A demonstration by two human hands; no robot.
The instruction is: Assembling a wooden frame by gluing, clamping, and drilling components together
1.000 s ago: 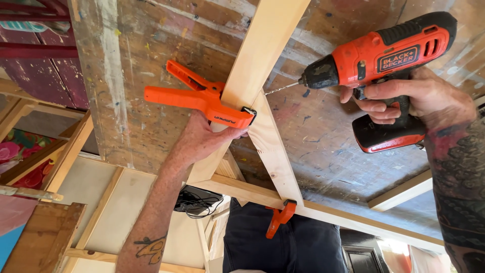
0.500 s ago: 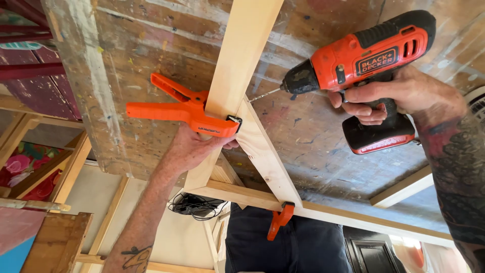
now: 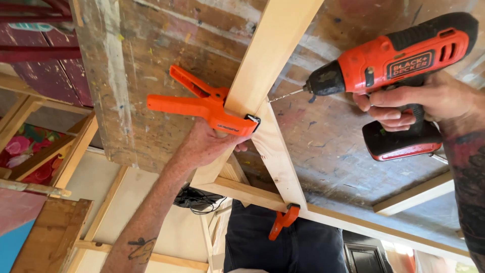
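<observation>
The right hand point(image 3: 404, 108) grips a weighty orange drill point(image 3: 399, 60) by its handle, bit at the pale wooden batten point(image 3: 273, 55) on the paint-stained worktop point(image 3: 166, 55); the left hand point(image 3: 207, 146) presses flat on the stiff, clamp-held point(image 3: 207, 107) batten.

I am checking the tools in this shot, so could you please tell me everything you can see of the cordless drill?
The cordless drill has an orange plastic body with a black back, a dark chuck and a black-and-red battery base. The right hand grips its handle. It lies roughly level, pointing left. Its thin twist bit meets the edge of the pale wooden slat at the joint beside the large orange clamp.
</observation>
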